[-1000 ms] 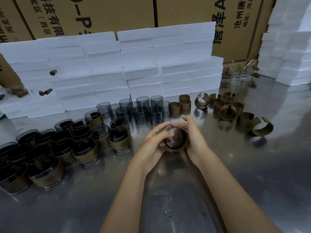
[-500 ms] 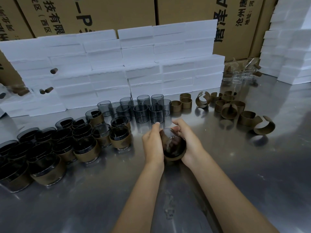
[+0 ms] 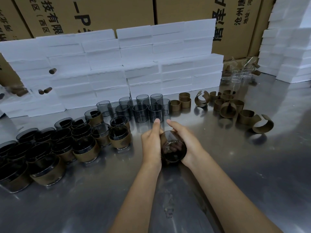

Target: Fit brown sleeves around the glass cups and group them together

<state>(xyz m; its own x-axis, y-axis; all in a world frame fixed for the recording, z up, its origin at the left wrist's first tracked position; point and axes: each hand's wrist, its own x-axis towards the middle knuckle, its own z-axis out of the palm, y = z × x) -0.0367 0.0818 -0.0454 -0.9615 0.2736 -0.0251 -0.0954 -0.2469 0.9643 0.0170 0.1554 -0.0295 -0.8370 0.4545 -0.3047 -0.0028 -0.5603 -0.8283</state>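
I hold a smoky glass cup (image 3: 174, 148) tilted with its mouth toward me, just above the steel table. My left hand (image 3: 150, 142) grips its left side, thumb pointing up. My right hand (image 3: 186, 142) wraps round its right side. Any sleeve on this cup is hidden by my fingers. Sleeved cups (image 3: 70, 143) stand grouped at the left. Bare smoky cups (image 3: 139, 108) stand in rows behind my hands. Loose brown sleeves (image 3: 230, 106) lie at the right back.
White foam blocks (image 3: 134, 68) are stacked along the back, with cardboard boxes (image 3: 101, 12) behind them. More foam (image 3: 286, 47) is piled at the far right. Clear glasses (image 3: 239, 76) stand in the back right corner. The steel table (image 3: 252, 174) reflects light.
The cup has turned from lying between my palms to a tilt with its mouth toward me. My left hand has shifted to its side with the thumb raised.
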